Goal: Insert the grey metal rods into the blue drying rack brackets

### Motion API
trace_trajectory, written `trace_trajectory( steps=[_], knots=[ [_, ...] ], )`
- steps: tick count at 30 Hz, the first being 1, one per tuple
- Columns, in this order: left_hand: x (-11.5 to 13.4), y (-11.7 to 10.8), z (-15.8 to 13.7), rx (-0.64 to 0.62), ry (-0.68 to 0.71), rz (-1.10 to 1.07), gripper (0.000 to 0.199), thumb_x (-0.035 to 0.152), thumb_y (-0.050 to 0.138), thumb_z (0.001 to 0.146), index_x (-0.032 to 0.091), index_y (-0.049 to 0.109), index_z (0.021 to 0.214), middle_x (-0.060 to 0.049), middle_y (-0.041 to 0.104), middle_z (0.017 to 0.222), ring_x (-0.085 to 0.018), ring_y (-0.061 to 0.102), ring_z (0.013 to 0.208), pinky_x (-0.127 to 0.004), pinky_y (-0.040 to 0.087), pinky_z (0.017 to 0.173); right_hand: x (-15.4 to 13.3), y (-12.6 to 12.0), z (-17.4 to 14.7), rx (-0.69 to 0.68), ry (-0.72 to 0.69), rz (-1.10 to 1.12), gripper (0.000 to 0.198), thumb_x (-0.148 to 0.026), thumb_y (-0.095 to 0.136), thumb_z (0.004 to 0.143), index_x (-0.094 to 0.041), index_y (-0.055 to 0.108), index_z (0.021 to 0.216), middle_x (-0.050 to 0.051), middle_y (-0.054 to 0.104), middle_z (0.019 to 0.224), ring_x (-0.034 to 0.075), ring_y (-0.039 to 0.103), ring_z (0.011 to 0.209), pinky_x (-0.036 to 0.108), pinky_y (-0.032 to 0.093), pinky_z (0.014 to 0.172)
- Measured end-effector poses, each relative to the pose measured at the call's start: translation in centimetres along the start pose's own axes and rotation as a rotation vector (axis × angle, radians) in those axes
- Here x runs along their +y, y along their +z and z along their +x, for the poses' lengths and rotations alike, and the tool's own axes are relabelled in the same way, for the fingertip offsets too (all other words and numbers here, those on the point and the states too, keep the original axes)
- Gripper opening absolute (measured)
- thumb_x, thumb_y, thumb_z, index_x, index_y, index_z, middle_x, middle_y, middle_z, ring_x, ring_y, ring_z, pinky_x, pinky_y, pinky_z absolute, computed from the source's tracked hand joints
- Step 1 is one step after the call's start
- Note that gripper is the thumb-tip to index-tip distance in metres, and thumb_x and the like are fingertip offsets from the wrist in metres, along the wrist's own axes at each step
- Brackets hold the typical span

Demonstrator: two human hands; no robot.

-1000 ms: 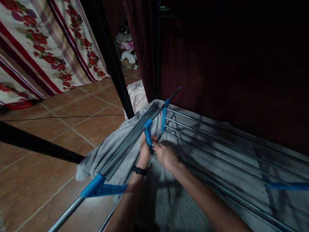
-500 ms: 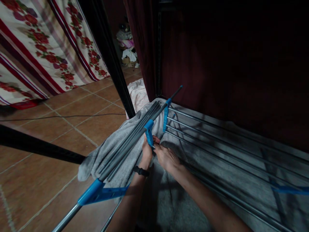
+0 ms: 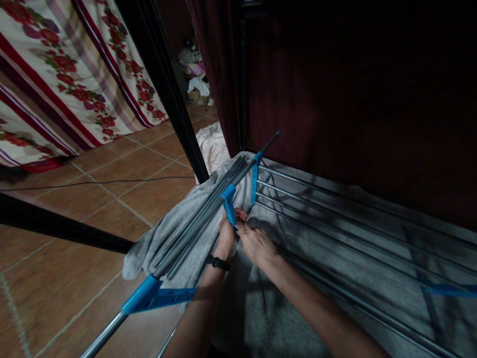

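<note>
Blue plastic bracket [image 3: 228, 204] slants down from the gray poles [image 3: 194, 226] to the right hand [image 3: 257, 244], above the gray blanket [image 3: 149, 244]. The left hand [image 3: 225, 232] is nearer, curled around its low end. The right fingers pinch close there; I cannot tell what they hold.

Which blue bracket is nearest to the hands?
The blue bracket at the picture's centre: the left hand and right hand meet at its lower end; the others are farther.

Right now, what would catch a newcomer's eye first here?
Probably the bright blue bracket near the middle, with the left hand and right hand at its lower end. Next, the flowered cloth hanging at upper left, then the metal rods running right over the grey blanket.
</note>
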State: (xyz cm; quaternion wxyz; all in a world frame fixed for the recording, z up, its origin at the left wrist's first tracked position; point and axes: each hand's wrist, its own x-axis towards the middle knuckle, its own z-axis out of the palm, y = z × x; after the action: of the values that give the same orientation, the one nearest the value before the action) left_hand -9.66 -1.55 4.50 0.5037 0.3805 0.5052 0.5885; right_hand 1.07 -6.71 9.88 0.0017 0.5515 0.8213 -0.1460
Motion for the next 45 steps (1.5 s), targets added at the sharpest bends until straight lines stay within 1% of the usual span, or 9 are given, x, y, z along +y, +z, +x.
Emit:
trace_trajectory(
  steps=[13, 19, 25, 27, 31, 34, 38, 42, 45],
  knots=[
    [-1.1, -0.2, 0.2, 0.045, 0.052, 0.020, 0.048, 0.043, 0.042, 0.098, 0.024, 0.068, 0.063, -0.010, 0.067, 0.067, -0.025, 0.065, 0.070, -0.039, 0.056, 0.078, -0.1, -0.5, 0.6, -0.002, 0.033, 0.131, 0.039, -0.029, 0.029, 0.110, -0.021, 0.058, 0.135, 0.013, 0.078, 0.119, 0.025, 0.077, 0.107, 0.037, 0.056, 0.091],
    [-0.3, -0.1, 0.1, 0.107, 0.108, 0.032, 0.042, 0.048, 0.047, 0.099, 0.023, 0.068, 0.073, -0.006, 0.067, 0.074, -0.023, 0.065, 0.076, -0.035, 0.055, 0.083, -0.6, -1.0, 0.1, 0.027, 0.086, 0.150, 0.042, -0.032, 0.031, 0.110, -0.022, 0.055, 0.142, 0.013, 0.078, 0.120, 0.026, 0.076, 0.108, 0.038, 0.056, 0.092],
    [0.7, -1.6, -3.8, 0.341, 0.323, 0.178, 0.038, 0.061, 0.051, 0.099, 0.027, 0.066, 0.092, -0.006, 0.067, 0.096, -0.025, 0.063, 0.095, -0.037, 0.053, 0.090, 1.1, -2.9, -3.1, 0.334, 0.040, 0.111, 0.045, -0.035, 0.034, 0.110, -0.019, 0.058, 0.145, 0.014, 0.070, 0.135, 0.026, 0.066, 0.122, 0.038, 0.050, 0.104],
    [1.3, -1.2, -5.7, 0.312, 0.409, 0.281, 0.029, 0.056, 0.061, 0.097, 0.027, 0.065, 0.102, -0.007, 0.065, 0.106, -0.026, 0.060, 0.105, -0.038, 0.049, 0.101, 3.0, -4.9, -4.5, 0.488, 0.053, 0.049, 0.045, -0.028, 0.030, 0.110, -0.020, 0.059, 0.144, 0.014, 0.068, 0.138, 0.024, 0.062, 0.124, 0.038, 0.047, 0.107],
    [4.2, 2.1, -8.2, 0.248, 0.577, 0.374, 0.022, 0.043, 0.061, 0.097, 0.027, 0.061, 0.111, -0.010, 0.061, 0.118, -0.028, 0.057, 0.116, -0.042, 0.045, 0.108, 8.0, -9.5, -5.9, 0.723, 0.212, -0.136, 0.045, -0.028, 0.034, 0.109, -0.016, 0.057, 0.146, 0.018, 0.060, 0.149, 0.030, 0.054, 0.133, 0.045, 0.039, 0.113],
    [6.3, 5.3, -8.6, 0.185, 0.612, 0.329, 0.019, 0.036, 0.059, 0.097, 0.027, 0.062, 0.113, -0.011, 0.063, 0.119, -0.030, 0.059, 0.119, -0.045, 0.043, 0.113, 11.0, -11.7, -5.8, 0.708, 0.306, -0.235, 0.044, -0.031, 0.038, 0.109, -0.015, 0.056, 0.146, 0.019, 0.061, 0.146, 0.032, 0.054, 0.132, 0.047, 0.036, 0.114],
    [6.4, 8.3, -6.5, 0.083, 0.630, 0.279, 0.038, 0.028, 0.062, 0.092, 0.027, 0.062, 0.130, -0.014, 0.062, 0.136, -0.032, 0.054, 0.136, -0.048, 0.034, 0.124, 12.7, -12.2, -5.1, 0.501, 0.311, -0.251, 0.038, -0.030, 0.037, 0.109, -0.017, 0.062, 0.136, 0.015, 0.068, 0.131, 0.027, 0.064, 0.114, 0.040, 0.043, 0.103],
    [5.6, 10.4, 0.1, 0.202, 0.420, 0.170, 0.051, 0.014, 0.066, 0.078, 0.022, 0.060, 0.128, -0.017, 0.059, 0.146, -0.034, 0.047, 0.148, -0.049, 0.029, 0.129, 12.9, -11.8, -4.7, 0.452, 0.274, -0.251, 0.037, -0.027, 0.032, 0.110, -0.019, 0.065, 0.125, 0.013, 0.070, 0.127, 0.024, 0.067, 0.110, 0.035, 0.045, 0.096],
    [6.0, 11.4, 5.1, 0.140, 0.428, 0.163, 0.045, 0.014, 0.064, 0.078, 0.022, 0.063, 0.123, -0.014, 0.067, 0.137, -0.030, 0.056, 0.140, -0.048, 0.035, 0.126, 13.1, -11.6, -4.7, 0.470, 0.253, -0.257, 0.037, -0.028, 0.030, 0.111, -0.019, 0.064, 0.124, 0.013, 0.071, 0.127, 0.023, 0.067, 0.113, 0.034, 0.045, 0.095]
  ],
)
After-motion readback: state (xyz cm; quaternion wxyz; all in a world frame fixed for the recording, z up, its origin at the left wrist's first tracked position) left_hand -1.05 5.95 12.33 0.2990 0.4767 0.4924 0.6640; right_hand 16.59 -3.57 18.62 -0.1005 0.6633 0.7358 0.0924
